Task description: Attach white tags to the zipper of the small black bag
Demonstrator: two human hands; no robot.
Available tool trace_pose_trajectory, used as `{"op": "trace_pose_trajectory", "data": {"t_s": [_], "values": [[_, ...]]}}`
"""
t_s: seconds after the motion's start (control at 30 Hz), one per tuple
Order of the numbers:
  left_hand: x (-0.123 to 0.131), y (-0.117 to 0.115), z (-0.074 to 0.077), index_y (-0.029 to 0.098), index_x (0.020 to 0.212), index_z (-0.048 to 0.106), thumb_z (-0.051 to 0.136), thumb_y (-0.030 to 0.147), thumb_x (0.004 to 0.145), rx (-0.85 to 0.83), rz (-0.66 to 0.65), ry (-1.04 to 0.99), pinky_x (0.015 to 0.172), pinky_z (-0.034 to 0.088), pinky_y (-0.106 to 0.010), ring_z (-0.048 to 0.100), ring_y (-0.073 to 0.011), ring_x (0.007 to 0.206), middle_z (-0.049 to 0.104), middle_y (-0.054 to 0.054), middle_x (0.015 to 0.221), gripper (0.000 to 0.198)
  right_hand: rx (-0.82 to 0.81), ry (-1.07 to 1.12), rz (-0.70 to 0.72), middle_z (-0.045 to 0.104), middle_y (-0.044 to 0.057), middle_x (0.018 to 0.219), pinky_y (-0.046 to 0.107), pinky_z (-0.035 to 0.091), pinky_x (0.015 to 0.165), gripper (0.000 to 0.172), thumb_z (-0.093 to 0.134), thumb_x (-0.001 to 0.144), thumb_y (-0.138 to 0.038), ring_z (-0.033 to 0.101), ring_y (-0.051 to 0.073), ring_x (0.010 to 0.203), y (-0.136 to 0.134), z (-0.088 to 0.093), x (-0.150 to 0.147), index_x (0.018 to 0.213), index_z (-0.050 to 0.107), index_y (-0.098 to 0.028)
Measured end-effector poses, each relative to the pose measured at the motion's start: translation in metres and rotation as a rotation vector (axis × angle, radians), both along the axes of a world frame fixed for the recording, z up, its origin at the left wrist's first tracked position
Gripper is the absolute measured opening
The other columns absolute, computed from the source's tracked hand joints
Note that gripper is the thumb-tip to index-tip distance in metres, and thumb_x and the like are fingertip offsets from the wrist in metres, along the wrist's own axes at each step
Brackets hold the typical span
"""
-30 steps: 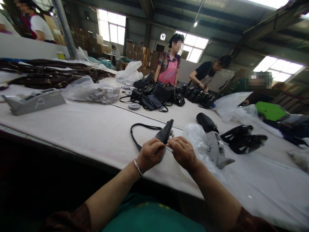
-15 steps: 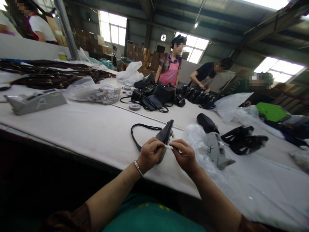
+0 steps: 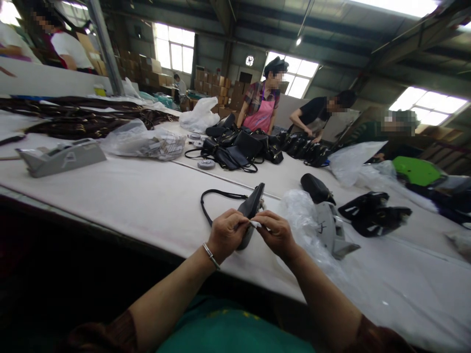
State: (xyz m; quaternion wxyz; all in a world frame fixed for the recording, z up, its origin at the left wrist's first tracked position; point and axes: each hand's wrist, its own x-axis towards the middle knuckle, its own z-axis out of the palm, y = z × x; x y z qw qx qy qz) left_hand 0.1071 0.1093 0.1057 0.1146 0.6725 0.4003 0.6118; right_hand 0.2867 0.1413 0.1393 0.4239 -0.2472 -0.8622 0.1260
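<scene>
Both hands meet over a small black handbag [image 3: 251,202] standing on the table in front of me. My left hand [image 3: 227,234] pinches one end of a small white strip [image 3: 255,224], with a bangle at that wrist. My right hand [image 3: 276,232] pinches the same strip from the other side. Whether the strip is paper, tape or wrapping I cannot tell. The bag's strap [image 3: 217,192] loops out to the left on the tabletop. Fingers hide the lower part of the bag and part of its metal fittings.
Clear plastic wrap [image 3: 300,215] and a grey tape dispenser [image 3: 329,230] lie to the right, beside more black bags [image 3: 379,213]. Another dispenser [image 3: 64,158] stands at left. Farther back is a heap of black bags [image 3: 243,147], with co-workers [image 3: 262,105] behind it.
My right hand has moved left, closer to my left hand, and less of the white strip shows between them. The bag has stayed about where it was.
</scene>
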Motion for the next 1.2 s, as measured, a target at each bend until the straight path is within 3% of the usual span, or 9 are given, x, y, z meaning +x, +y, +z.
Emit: {"op": "trace_pose_trajectory", "data": {"t_s": [0.1, 0.17, 0.23, 0.37, 0.43, 0.67, 0.87, 1.07, 1.2], "values": [[-0.003, 0.002, 0.005, 0.02, 0.098, 0.066, 0.071, 0.02, 0.08, -0.052, 0.05, -0.004, 0.068, 0.056, -0.028, 0.062, -0.0139, 0.072, 0.066, -0.003, 0.083, 0.019, -0.025, -0.013, 0.012, 0.069, 0.006, 0.089, 0.031, 0.057, 0.074, 0.014, 0.059, 0.092, -0.019, 0.066, 0.016, 0.081, 0.002, 0.001, 0.0, 0.097, 0.072, -0.02], [-0.007, 0.005, 0.01, 0.022, 0.122, 0.059, 0.071, 0.019, 0.079, -0.067, 0.021, 0.032, 0.069, 0.057, -0.029, 0.063, -0.0143, 0.078, 0.066, -0.007, 0.101, 0.044, -0.037, -0.021, 0.024, 0.069, 0.006, 0.09, 0.03, 0.056, 0.074, 0.013, 0.059, 0.093, -0.019, 0.066, 0.016, 0.081, 0.003, 0.001, 0.001, 0.097, 0.071, -0.02], [-0.011, 0.008, 0.015, 0.024, 0.13, 0.056, 0.069, 0.017, 0.08, -0.072, -0.043, 0.101, 0.07, 0.057, -0.028, 0.063, -0.0142, 0.081, 0.063, -0.009, 0.114, 0.053, -0.043, -0.016, 0.033, 0.069, 0.006, 0.091, 0.03, 0.056, 0.074, 0.012, 0.059, 0.092, -0.019, 0.066, 0.016, 0.081, 0.004, 0.0, 0.001, 0.096, 0.071, -0.02], [-0.018, 0.01, 0.021, 0.021, 0.089, 0.072, 0.069, 0.02, 0.081, -0.11, -0.082, 0.193, 0.066, 0.054, -0.026, 0.061, -0.0134, 0.072, 0.065, -0.004, 0.085, 0.008, -0.059, -0.01, 0.031, 0.068, 0.006, 0.09, 0.03, 0.055, 0.073, 0.011, 0.06, 0.092, -0.018, 0.065, 0.016, 0.081, 0.002, 0.002, -0.001, 0.096, 0.07, -0.019], [-0.018, 0.009, 0.021, 0.02, 0.075, 0.071, 0.069, 0.019, 0.082, -0.125, -0.06, 0.193, 0.064, 0.052, -0.026, 0.06, -0.0132, 0.068, 0.062, -0.002, 0.075, 0.006, -0.062, -0.03, 0.02, 0.067, 0.006, 0.09, 0.03, 0.054, 0.072, 0.01, 0.062, 0.09, -0.019, 0.064, 0.016, 0.079, -0.001, 0.004, -0.003, 0.097, 0.069, -0.019], [-0.008, 0.0, 0.016, 0.019, 0.078, 0.072, 0.065, 0.022, 0.086, -0.04, 0.009, 0.134, 0.063, 0.05, -0.026, 0.059, -0.0131, 0.066, 0.063, -0.003, 0.072, 0.011, -0.07, -0.026, -0.156, 0.062, 0.003, 0.075, 0.027, 0.047, 0.065, 0.018, 0.056, 0.093, -0.021, 0.058, 0.014, 0.07, -0.014, 0.008, -0.015, 0.077, 0.064, -0.018], [0.002, -0.009, 0.011, 0.019, 0.087, 0.07, 0.058, 0.02, 0.09, 0.128, 0.187, 0.317, 0.067, 0.05, -0.03, 0.06, -0.0167, 0.071, 0.065, -0.006, 0.075, 0.012, -0.115, 0.073, -0.406, 0.038, -0.006, 0.055, 0.026, 0.031, 0.053, 0.042, 0.058, 0.089, -0.028, 0.038, 0.01, 0.052, -0.017, 0.005, -0.028, 0.054, 0.038, -0.02], [0.013, -0.013, 0.008, 0.018, 0.091, 0.066, 0.056, 0.016, 0.09, 0.226, 0.368, 0.489, 0.064, 0.046, -0.035, 0.056, -0.0199, 0.07, 0.063, -0.007, 0.074, 0.01, -0.231, 0.116, -0.505, 0.036, -0.006, 0.052, 0.026, 0.03, 0.051, 0.043, 0.059, 0.086, -0.033, 0.036, 0.01, 0.051, -0.016, 0.007, -0.037, 0.051, 0.038, -0.02], [0.018, -0.014, 0.004, 0.018, 0.077, 0.062, 0.057, 0.015, 0.088, 0.234, 0.413, 0.506, 0.063, 0.044, -0.037, 0.055, -0.0208, 0.069, 0.061, -0.008, 0.07, 0.012, -0.31, 0.136, -0.518, 0.037, -0.006, 0.051, 0.026, 0.031, 0.052, 0.043, 0.06, 0.084, -0.035, 0.037, 0.01, 0.051, -0.015, 0.007, -0.04, 0.049, 0.041, -0.02]]}}
